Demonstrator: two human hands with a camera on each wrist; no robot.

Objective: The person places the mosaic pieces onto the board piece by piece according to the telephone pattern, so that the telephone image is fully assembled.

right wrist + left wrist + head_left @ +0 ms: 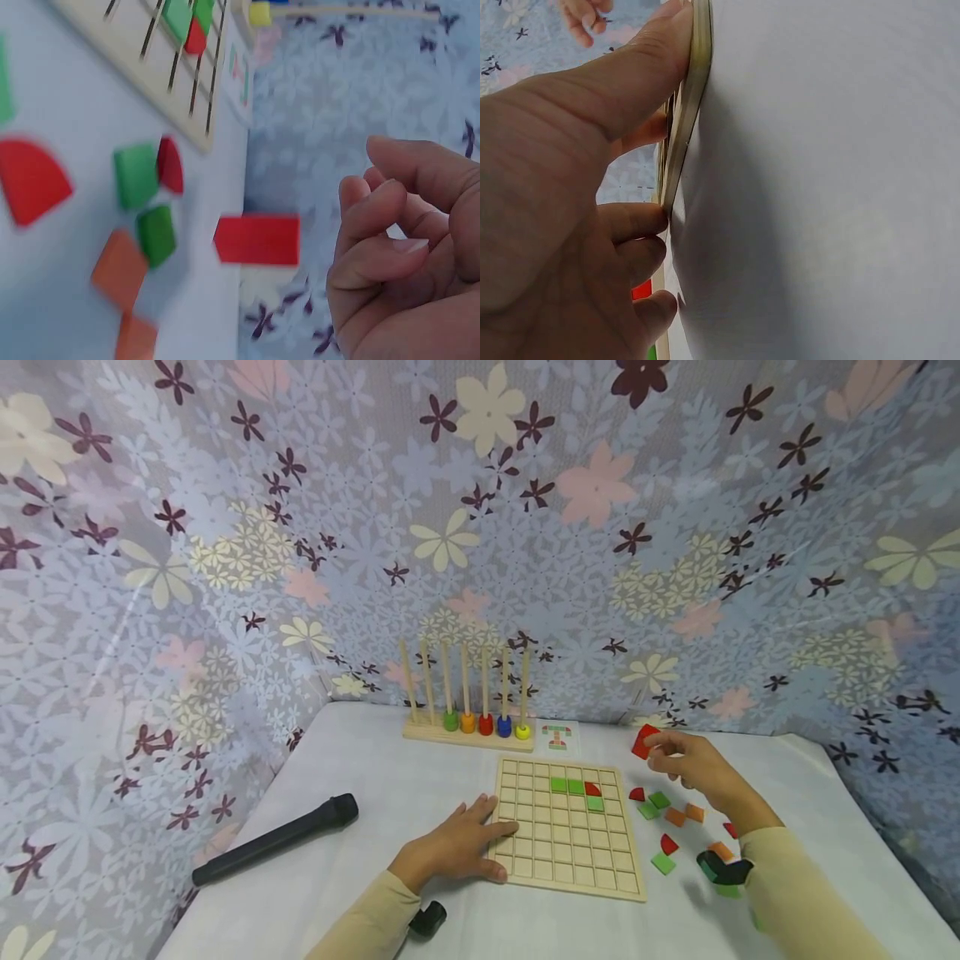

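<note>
The left grip (461, 839) is released, its fingers spread along the near left side of the gridded board (562, 868), clasping nothing; light, even pressure there should be enough to steady the frame without tilting it. Right of that grip, on the board, two green tiles (567, 786) sit side by side, a red wedge (592, 789) after them and another green tile (595, 804) just below the wedge; a sleeve brushing across could disturb them. Further right, the red block (641, 740) is just beyond the fingertips of the right grip (690, 764), which looks released, fingers loosely bent, with no piece visible in it. Taking the block by its flat faces would probably be surest, while keeping the forearm clear of the loose tiles (675, 817) scattered on the near side of that grip. As for materials, the board is pale wood, square-celled within a plain raised rim; beyond it stands a wooden peg rack (465, 737) with coloured rings; the block is smooth, plain and straight-edged; the loose tiles are flat squares and quarter-rounds, apparently painted, on a white-covered desk (375, 760).
</note>
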